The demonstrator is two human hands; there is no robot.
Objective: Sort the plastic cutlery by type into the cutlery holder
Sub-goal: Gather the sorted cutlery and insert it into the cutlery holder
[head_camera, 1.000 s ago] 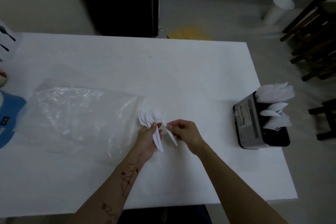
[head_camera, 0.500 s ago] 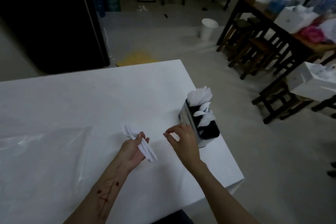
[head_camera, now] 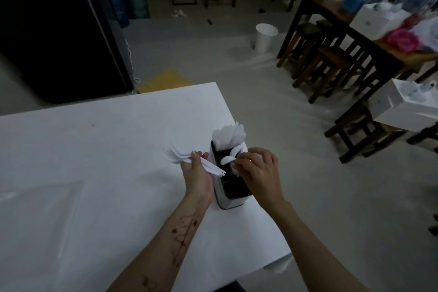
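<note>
A person stood at the near right corner of a white worktop [head_camera: 99, 149], sorting plastic cutlery into a black cutlery holder [head_camera: 233, 187] that sat close to the worktop's right edge. The left hand [head_camera: 196, 173] had its grip clamped around a bundle of white forks [head_camera: 182, 155], tines fanned toward ten o'clock and handle ends jutting toward the holder at four o'clock. The right hand [head_camera: 257, 168] hovered over the holder's middle section with its fingertips pinched together on what looked like a single white piece — too small and too washed out to name.

The holder's far compartment, at twelve o'clock from the hands, was packed with white knives or similar flat pieces [head_camera: 228, 135]; spoons [head_camera: 228, 156] lay in the section behind the right hand; the near compartment looked empty.

Several things could have gone wrong from here. The holder stood just beside the edge — a sideways nudge from either wrist could have tipped it to the floor. The loosely fanned forks might have slipped from the left hand's grip, as only the handles were held. And in dim light, with every piece the same white, the pinched item could easily have landed in the wrong compartment.

A clear plastic bag [head_camera: 40, 208] lay at nine o'clock on the worktop.
</note>
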